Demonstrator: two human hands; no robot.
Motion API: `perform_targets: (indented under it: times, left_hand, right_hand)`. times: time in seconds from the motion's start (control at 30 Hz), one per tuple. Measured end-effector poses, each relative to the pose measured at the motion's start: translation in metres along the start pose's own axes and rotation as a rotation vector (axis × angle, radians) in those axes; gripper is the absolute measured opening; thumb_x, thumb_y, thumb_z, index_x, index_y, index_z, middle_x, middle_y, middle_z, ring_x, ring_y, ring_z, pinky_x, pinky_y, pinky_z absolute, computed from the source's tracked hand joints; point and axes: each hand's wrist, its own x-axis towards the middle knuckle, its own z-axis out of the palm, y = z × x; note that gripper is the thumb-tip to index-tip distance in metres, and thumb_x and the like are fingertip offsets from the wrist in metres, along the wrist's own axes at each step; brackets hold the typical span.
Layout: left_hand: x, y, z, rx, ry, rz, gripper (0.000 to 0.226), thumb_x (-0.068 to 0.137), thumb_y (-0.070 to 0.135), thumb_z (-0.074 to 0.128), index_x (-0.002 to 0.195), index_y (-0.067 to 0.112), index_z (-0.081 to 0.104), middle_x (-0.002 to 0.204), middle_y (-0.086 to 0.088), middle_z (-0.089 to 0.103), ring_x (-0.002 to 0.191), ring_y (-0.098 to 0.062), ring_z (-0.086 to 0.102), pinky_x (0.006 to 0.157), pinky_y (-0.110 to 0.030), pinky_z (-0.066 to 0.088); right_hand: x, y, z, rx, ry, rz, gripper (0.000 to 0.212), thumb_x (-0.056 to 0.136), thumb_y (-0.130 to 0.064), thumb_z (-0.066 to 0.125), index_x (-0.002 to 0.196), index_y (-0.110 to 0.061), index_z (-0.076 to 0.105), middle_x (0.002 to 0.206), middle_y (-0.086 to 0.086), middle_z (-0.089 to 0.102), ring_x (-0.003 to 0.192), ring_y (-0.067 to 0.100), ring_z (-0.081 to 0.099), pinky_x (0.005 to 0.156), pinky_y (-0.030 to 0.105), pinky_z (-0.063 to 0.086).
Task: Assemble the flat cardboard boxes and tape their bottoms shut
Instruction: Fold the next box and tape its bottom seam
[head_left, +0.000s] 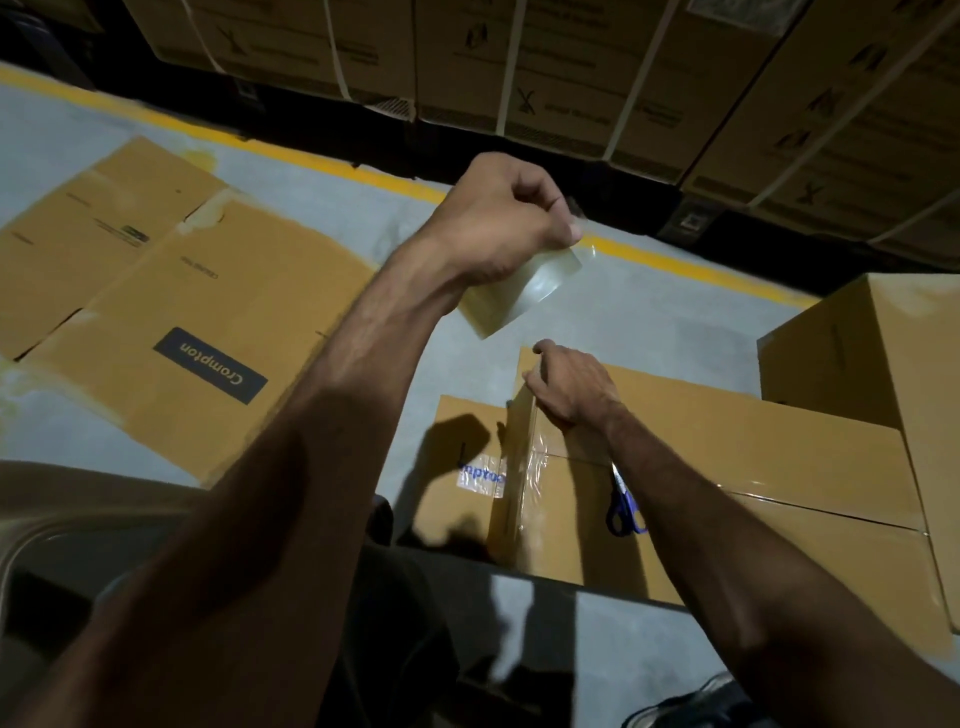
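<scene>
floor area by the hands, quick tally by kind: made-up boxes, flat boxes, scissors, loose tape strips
Made-up boxes: 2, the box being taped and a taller box to its right
Flat boxes: 2, the Crompton flat box and another flat box behind it
Scissors: 1, blue-handled scissors
Loose tape strips: 1, tape strip in the left hand
Total: 6

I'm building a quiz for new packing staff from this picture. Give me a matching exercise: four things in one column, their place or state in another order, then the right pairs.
Things:
1. strip of clear tape
2. scissors
3. flat box
4. right hand

Places or states:
A. lying on the floor, printed side up
B. pinched by the left hand, raised in the air
C. pressing on the edge of the assembled box
D. lying on top of the assembled box

Pairs: 1-B, 2-D, 3-A, 4-C
</scene>
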Motion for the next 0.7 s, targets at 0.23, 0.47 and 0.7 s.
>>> perform_targets:
  times: [0.23, 0.47, 0.7]
  left_hand:
    - [0.001, 0.001, 0.007, -0.011, -0.017, -0.008, 0.012, 0.088, 0.02, 0.081, 0.089, 0.009, 0.077, 0.075, 0.017, 0.067, 0.07, 0.008, 0.06, 0.068, -0.021, 0.041]
    - [-0.005, 0.004, 0.0, -0.015, -0.018, -0.028, 0.011, 0.089, 0.02, 0.081, 0.092, 0.011, 0.077, 0.082, 0.016, 0.067, 0.08, 0.003, 0.056, 0.072, -0.026, 0.038]
    - [-0.016, 0.015, 0.008, 0.015, -0.037, -0.016, 0.006, 0.09, 0.019, 0.079, 0.09, 0.014, 0.076, 0.089, 0.011, 0.069, 0.079, 0.002, 0.059, 0.065, -0.02, 0.039]
  right_hand:
    - [0.027, -0.013, 0.008, -0.006, 0.062, 0.157, 0.03, 0.103, -0.03, 0.05, 0.107, -0.014, 0.075, 0.103, 0.008, 0.077, 0.082, 0.025, 0.059, 0.088, 0.039, 0.049]
    - [-0.022, -0.026, 0.038, -0.036, 0.226, 0.186, 0.061, 0.106, -0.039, 0.041, 0.16, -0.012, 0.034, 0.166, 0.013, 0.036, 0.155, 0.031, 0.029, 0.127, 0.057, 0.012]
    - [-0.115, -0.053, 0.067, -0.058, 0.135, 0.121, 0.072, 0.111, -0.035, 0.026, 0.166, -0.005, -0.01, 0.172, 0.014, -0.02, 0.161, 0.03, -0.014, 0.131, 0.053, -0.001]
